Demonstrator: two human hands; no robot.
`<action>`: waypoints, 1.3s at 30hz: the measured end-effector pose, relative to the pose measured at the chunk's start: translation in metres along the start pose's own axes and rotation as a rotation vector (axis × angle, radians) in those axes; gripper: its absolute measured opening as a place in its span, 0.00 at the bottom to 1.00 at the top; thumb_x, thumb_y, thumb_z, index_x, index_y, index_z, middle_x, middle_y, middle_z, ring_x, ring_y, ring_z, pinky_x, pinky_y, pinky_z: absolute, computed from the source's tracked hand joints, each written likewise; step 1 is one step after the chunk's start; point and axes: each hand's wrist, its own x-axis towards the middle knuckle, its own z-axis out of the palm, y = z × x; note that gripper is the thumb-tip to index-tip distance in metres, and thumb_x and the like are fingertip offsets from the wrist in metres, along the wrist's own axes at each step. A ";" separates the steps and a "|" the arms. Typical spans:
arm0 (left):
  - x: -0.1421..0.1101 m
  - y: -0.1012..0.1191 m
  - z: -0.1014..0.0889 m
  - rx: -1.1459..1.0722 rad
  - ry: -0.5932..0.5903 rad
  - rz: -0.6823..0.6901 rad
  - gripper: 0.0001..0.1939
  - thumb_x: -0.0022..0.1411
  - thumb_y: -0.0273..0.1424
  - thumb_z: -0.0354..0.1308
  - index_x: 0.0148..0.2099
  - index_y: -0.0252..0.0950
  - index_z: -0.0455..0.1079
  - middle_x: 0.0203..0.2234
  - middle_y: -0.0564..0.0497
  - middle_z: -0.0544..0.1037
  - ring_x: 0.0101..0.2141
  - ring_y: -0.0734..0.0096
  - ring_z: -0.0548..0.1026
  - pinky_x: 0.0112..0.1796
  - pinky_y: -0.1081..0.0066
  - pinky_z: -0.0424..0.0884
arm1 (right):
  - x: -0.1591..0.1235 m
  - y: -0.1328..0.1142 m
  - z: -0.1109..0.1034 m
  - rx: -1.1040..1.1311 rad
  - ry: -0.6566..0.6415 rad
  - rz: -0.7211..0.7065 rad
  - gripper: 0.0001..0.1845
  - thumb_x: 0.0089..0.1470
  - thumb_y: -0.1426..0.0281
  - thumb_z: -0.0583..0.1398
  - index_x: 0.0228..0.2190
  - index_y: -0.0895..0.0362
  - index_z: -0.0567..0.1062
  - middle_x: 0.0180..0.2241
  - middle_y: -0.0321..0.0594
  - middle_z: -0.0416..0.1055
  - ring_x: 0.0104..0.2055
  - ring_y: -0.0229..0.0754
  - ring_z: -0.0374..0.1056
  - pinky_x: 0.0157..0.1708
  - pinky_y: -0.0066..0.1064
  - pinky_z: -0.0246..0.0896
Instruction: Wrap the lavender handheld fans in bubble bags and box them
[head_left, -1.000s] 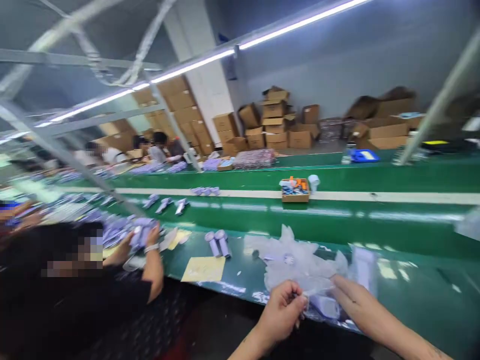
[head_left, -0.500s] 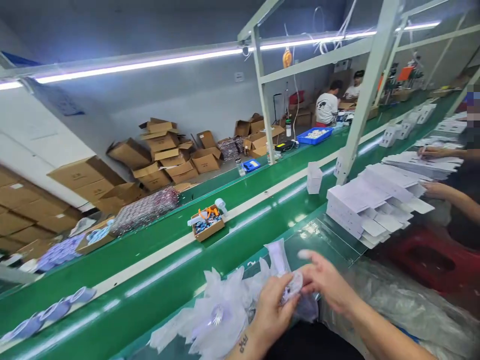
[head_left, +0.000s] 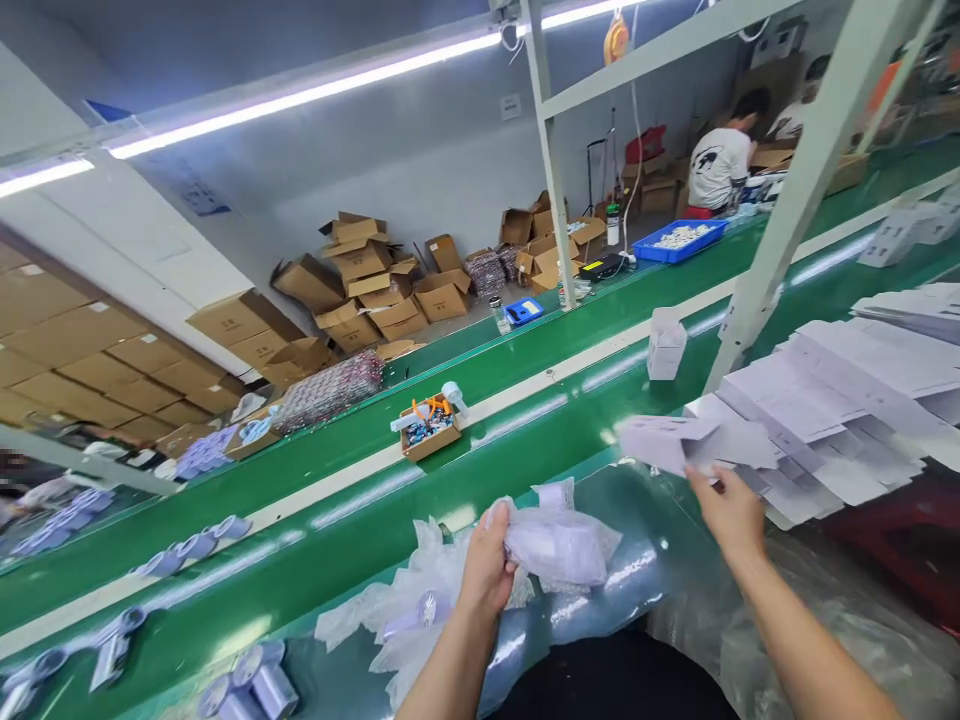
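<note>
My left hand (head_left: 487, 565) is closed around one end of a lilac item in a clear plastic bag (head_left: 566, 545), held over the near work surface. The bag hides the item's exact shape. To the right, my right hand (head_left: 727, 515) pinches the lower edge of a white carton (head_left: 664, 442) at the near end of a stack of white cartons (head_left: 817, 400). Under and left of my left hand lie more lilac items in crumpled clear bags (head_left: 424, 610). Another bagged piece (head_left: 555, 495) lies just behind the held one.
A green conveyor belt (head_left: 360, 510) runs across, carrying a small box of parts (head_left: 431, 440) and an upright white carton (head_left: 666, 345). Unbagged lilac parts (head_left: 251, 685) are at lower left. A metal post (head_left: 810, 190) rises behind the cartons. Co-workers (head_left: 720, 165) sit beyond.
My right hand has left the bagged item and moved right onto a white carton. My left hand keeps the bagged item, now further left. The camera view has shifted.
</note>
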 end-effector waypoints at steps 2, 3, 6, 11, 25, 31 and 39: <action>0.009 0.003 0.001 -0.079 0.000 -0.017 0.27 0.44 0.49 0.66 0.36 0.34 0.61 0.18 0.61 0.61 0.14 0.86 0.55 0.13 0.82 0.47 | -0.020 0.005 0.008 -0.292 -0.263 -0.294 0.18 0.45 0.52 0.60 0.22 0.55 0.70 0.20 0.38 0.65 0.25 0.44 0.62 0.28 0.35 0.58; 0.014 0.004 0.005 -0.105 -0.009 -0.010 0.29 0.42 0.49 0.68 0.36 0.34 0.61 0.19 0.61 0.62 0.15 0.86 0.57 0.13 0.82 0.48 | -0.027 0.008 0.015 -0.386 -0.383 -0.429 0.17 0.48 0.53 0.57 0.22 0.54 0.70 0.22 0.38 0.65 0.25 0.44 0.62 0.29 0.35 0.58; 0.031 0.000 0.028 -0.100 -0.062 0.045 0.30 0.38 0.45 0.70 0.37 0.34 0.62 0.22 0.59 0.65 0.17 0.84 0.61 0.14 0.82 0.51 | -0.030 0.018 0.043 -0.451 -0.543 -0.695 0.12 0.49 0.59 0.57 0.26 0.55 0.73 0.29 0.43 0.67 0.34 0.48 0.65 0.36 0.40 0.61; 0.053 -0.009 0.067 0.141 0.102 0.196 0.24 0.46 0.41 0.66 0.39 0.35 0.59 0.26 0.55 0.67 0.22 0.78 0.66 0.18 0.79 0.60 | -0.009 0.027 0.075 -0.257 -0.681 -0.871 0.19 0.48 0.61 0.60 0.43 0.55 0.73 0.52 0.50 0.60 0.57 0.56 0.55 0.54 0.48 0.54; 0.017 0.025 0.145 1.897 -0.333 0.627 0.12 0.59 0.30 0.53 0.45 0.33 0.59 0.36 0.42 0.68 0.39 0.59 0.68 0.35 0.66 0.70 | -0.013 0.062 0.068 -0.043 -0.658 -0.876 0.28 0.47 0.61 0.64 0.44 0.52 0.57 0.55 0.53 0.57 0.52 0.56 0.63 0.45 0.48 0.64; 0.031 -0.007 0.148 1.937 -0.237 0.444 0.11 0.62 0.26 0.48 0.47 0.30 0.59 0.38 0.39 0.68 0.40 0.59 0.71 0.36 0.65 0.70 | -0.018 0.070 0.073 -0.109 -0.738 -0.844 0.37 0.49 0.61 0.62 0.55 0.52 0.49 0.56 0.54 0.56 0.53 0.56 0.62 0.44 0.47 0.66; 0.020 -0.057 0.100 1.928 -0.521 0.685 0.30 0.63 0.45 0.48 0.63 0.36 0.52 0.53 0.41 0.67 0.60 0.45 0.50 0.54 0.38 0.51 | -0.012 0.071 0.066 -0.108 -0.862 -0.642 0.36 0.47 0.62 0.62 0.54 0.52 0.52 0.54 0.50 0.60 0.50 0.52 0.66 0.46 0.44 0.65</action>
